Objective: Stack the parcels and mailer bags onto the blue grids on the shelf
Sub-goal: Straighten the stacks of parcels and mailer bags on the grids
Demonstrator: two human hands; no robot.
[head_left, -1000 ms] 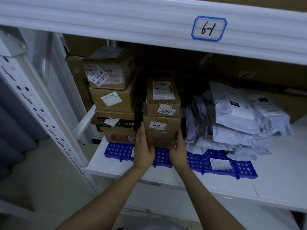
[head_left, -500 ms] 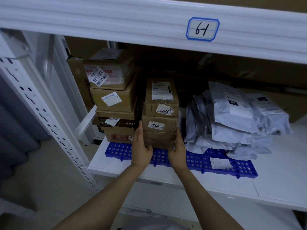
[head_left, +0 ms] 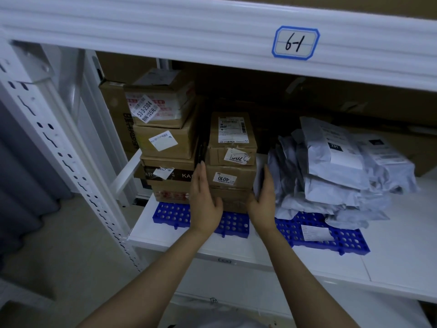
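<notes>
A blue-bordered label (head_left: 296, 42) marked "6-1" is fixed to the upper beam (head_left: 165, 27). A perforated white upright (head_left: 59, 147) is noted at left, with the floor (head_left: 71, 252) beneath.

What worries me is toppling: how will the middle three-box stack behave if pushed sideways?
The middle stack is taped cardboard, probably stiff. Narrow and three high, it may tip or shed its top box if pushed high. The holed blue grid might snag its base; pushing low, where the left hand and right hand flank it, seems safer.

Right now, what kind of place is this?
Probably a parcel storeroom or pickup depot: labelled cardboard parcels stacked beside grey mailer bags on blue grids, on a white metal shelf with a handwritten tag reading 6-1.
</notes>
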